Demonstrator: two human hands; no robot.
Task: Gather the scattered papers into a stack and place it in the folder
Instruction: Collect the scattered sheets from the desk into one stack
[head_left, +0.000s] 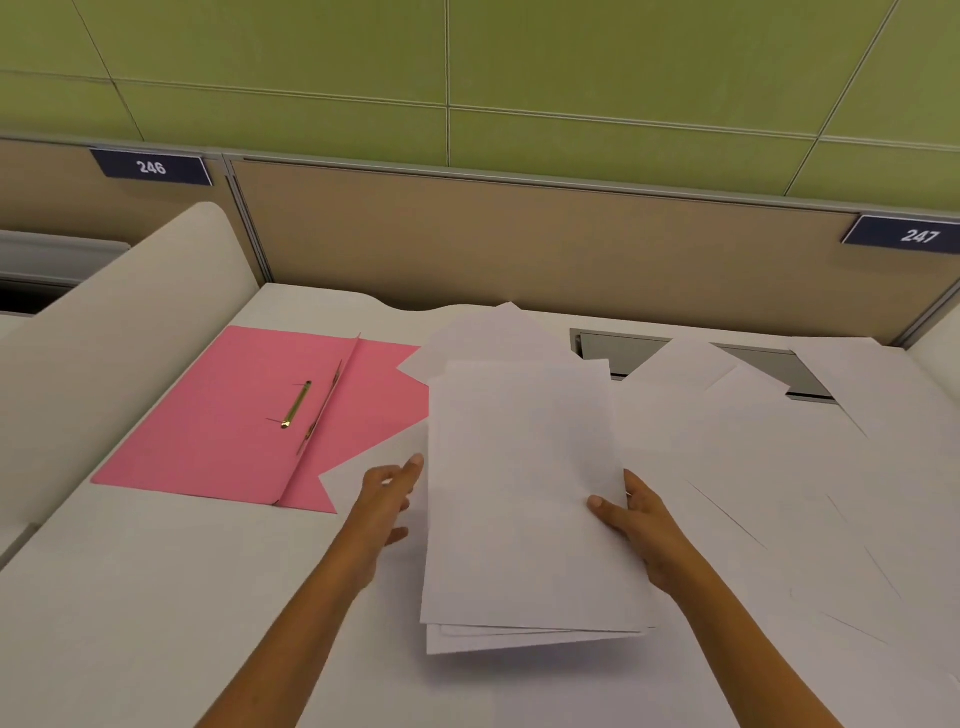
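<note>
Papers: a partial stack (524, 499) sits at the centre of the white desk (156, 597), held between both hands. Right hand (636, 525) pinches the stack's right edge, thumb on top and fingers beneath. Left hand (387, 499) rests flat against the left edge with fingers extended, steadying rather than gripping. The lower edges are fanned and uneven, so the sheets are not yet squared.

Loose sheets (779, 467) lie overlapping to the right, some across the grey recessed desk panel (623, 351); one more sheet (483, 332) lies behind the stack, overlapping the folder's right flap. Pink folder (223, 415) lies open at left, its brass fastener (297, 404) exposed.

Risks, as judged:
- One-sided pinch: sheets may slide out or droop if the stack is lifted.
- Unsquared edges may catch or crease on entry to the folder.
- White sheets on a white desk are easily missed.
- The fastener may snag or tear the sheets.
</note>
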